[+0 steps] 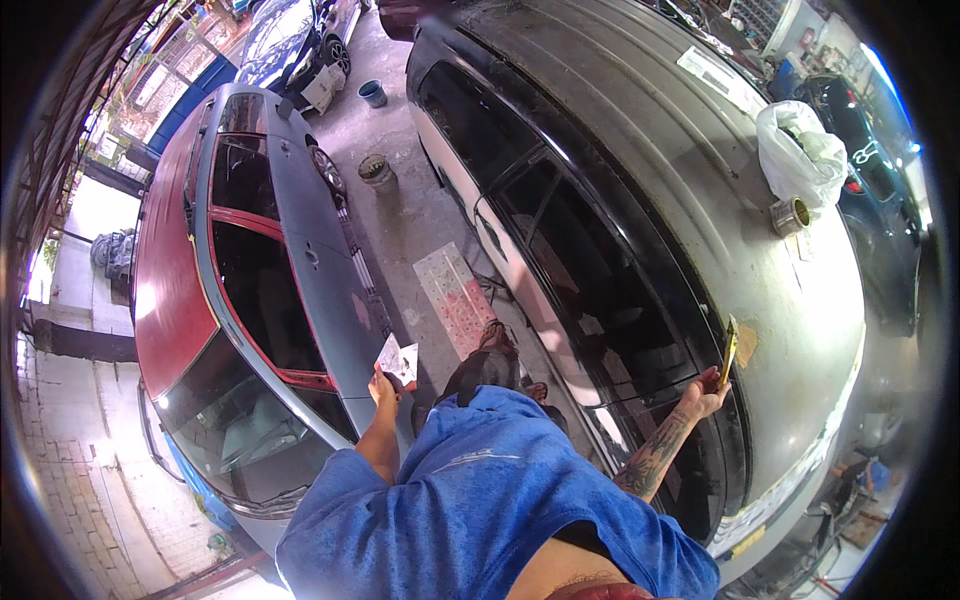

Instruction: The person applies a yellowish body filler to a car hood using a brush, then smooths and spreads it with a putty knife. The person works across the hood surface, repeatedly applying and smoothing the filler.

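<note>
My left hand [384, 387] is closed on the edge of a whitish, smeared flat sheet [399, 357], beside the grey door of the red car [175, 290]. Stretched out to the right, my right hand [704, 396] grips a thin yellow tool [730, 356]. The tool is seen nearly edge-on, so its exact kind does not show. It reaches to the edge of the larger vehicle's dull grey roof [660, 150]. A small tan patch [746, 345] shows on that roof just beyond the tool. Whether the tool touches the roof I cannot tell.
On the roof sit an open metal can [790, 216] and a white plastic bag [800, 155]. A red-speckled board [450, 295] lies at my feet between the vehicles. Farther along the aisle stand a grey bucket [377, 174] and a blue bucket [372, 94]. Another car [280, 45] is beyond.
</note>
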